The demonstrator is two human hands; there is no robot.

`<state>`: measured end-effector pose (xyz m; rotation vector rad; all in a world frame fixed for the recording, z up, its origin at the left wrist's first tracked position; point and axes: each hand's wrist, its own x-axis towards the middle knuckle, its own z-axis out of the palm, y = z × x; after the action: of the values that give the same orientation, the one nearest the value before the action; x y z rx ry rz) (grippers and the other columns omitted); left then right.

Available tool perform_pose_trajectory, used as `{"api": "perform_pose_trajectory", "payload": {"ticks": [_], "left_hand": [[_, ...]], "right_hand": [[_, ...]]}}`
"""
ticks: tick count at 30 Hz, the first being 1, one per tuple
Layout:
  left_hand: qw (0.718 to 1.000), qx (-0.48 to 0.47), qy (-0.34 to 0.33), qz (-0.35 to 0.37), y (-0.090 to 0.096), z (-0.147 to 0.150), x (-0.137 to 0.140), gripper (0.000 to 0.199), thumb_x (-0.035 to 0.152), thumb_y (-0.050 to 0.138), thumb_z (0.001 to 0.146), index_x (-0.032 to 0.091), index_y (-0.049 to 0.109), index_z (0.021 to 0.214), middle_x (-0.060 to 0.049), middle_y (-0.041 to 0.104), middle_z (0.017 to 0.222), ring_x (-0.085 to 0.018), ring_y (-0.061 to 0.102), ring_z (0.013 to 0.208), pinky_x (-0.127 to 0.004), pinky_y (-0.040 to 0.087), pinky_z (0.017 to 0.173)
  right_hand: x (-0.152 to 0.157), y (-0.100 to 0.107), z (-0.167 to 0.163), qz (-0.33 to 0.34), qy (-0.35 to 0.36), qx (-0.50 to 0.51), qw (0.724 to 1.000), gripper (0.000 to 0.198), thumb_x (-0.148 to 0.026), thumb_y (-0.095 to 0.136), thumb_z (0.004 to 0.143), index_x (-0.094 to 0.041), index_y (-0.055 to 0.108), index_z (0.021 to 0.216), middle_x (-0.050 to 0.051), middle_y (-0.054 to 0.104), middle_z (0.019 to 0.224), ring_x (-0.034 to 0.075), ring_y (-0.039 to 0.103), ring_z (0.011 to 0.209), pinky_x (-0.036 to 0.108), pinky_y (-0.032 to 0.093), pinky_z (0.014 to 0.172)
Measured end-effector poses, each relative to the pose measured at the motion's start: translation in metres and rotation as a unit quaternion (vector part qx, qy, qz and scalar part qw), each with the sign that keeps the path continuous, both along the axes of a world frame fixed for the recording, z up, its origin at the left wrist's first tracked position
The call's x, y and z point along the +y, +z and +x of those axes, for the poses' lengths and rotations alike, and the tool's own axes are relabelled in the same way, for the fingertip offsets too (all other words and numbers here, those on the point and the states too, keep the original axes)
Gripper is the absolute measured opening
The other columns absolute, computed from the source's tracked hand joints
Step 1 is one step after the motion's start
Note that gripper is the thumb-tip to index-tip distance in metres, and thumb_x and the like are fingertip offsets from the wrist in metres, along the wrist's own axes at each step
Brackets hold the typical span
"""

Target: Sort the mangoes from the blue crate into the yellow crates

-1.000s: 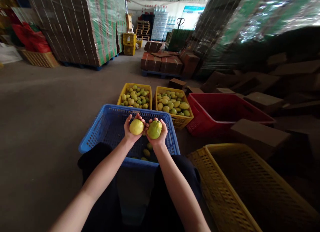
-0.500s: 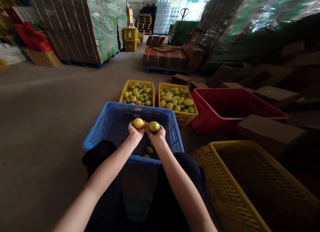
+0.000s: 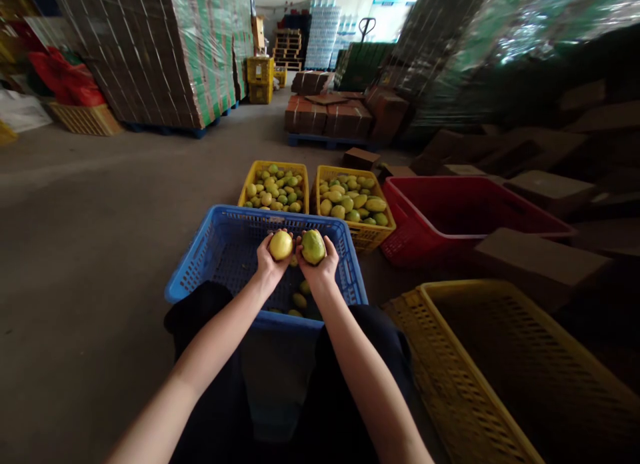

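Note:
Side by side over the blue crate (image 3: 193,264), both my hands are cupped palm up. In my left hand (image 3: 269,264) rests a yellow lemon (image 3: 281,245), with the fingers curled around it. My right hand (image 3: 323,267) holds a greener, mottled lemon (image 3: 313,247), its fingers wrapped about the sides. Below my hands, several greenish lemons (image 3: 299,300) lie in the near right part of the blue crate, partly hidden by my right forearm. The crate stands just in front of my knees.
Beyond the blue crate stand a yellow crate (image 3: 241,196) of lemons and a second yellow crate (image 3: 373,234) of larger-looking ones. At right are a red bin (image 3: 415,241), a yellow basket (image 3: 465,371) and cardboard boxes (image 3: 540,257). Wrapped pallets (image 3: 210,57) rise behind.
Both lemons have been turned in my hands and show different sides. My right hand has shifted slightly right, and the fingers now reach higher around the fruit.

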<state>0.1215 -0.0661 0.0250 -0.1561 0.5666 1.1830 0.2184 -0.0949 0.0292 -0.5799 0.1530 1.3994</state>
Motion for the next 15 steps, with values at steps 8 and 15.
{"api": "perform_pose_trajectory", "payload": {"ticks": [8, 15], "left_hand": [[0.986, -0.081, -0.038, 0.142, 0.007, -0.014, -0.001, 0.025, 0.024, 0.044, 0.086, 0.015, 0.066, 0.078, -0.003, 0.067, 0.071, -0.014, 0.065, 0.069, -0.025, 0.053, 0.068], [0.979, -0.069, -0.081, 0.175, 0.008, -0.02, -0.001, 0.028, 0.024, 0.045, 0.085, 0.016, 0.064, 0.067, -0.002, 0.064, 0.064, -0.012, 0.062, 0.06, -0.024, 0.051, 0.062]], "right_hand": [[-0.004, 0.007, -0.002, 0.158, 0.08, -0.051, 0.983, 0.026, -0.039, 0.044, 0.084, -0.02, 0.062, 0.083, 0.005, 0.071, 0.079, 0.019, 0.064, 0.059, 0.025, 0.045, 0.039], [-0.006, 0.006, -0.002, 0.21, 0.11, -0.064, 0.969, 0.026, -0.038, 0.044, 0.085, -0.02, 0.06, 0.076, 0.003, 0.069, 0.074, 0.016, 0.061, 0.054, 0.024, 0.044, 0.037]]}}
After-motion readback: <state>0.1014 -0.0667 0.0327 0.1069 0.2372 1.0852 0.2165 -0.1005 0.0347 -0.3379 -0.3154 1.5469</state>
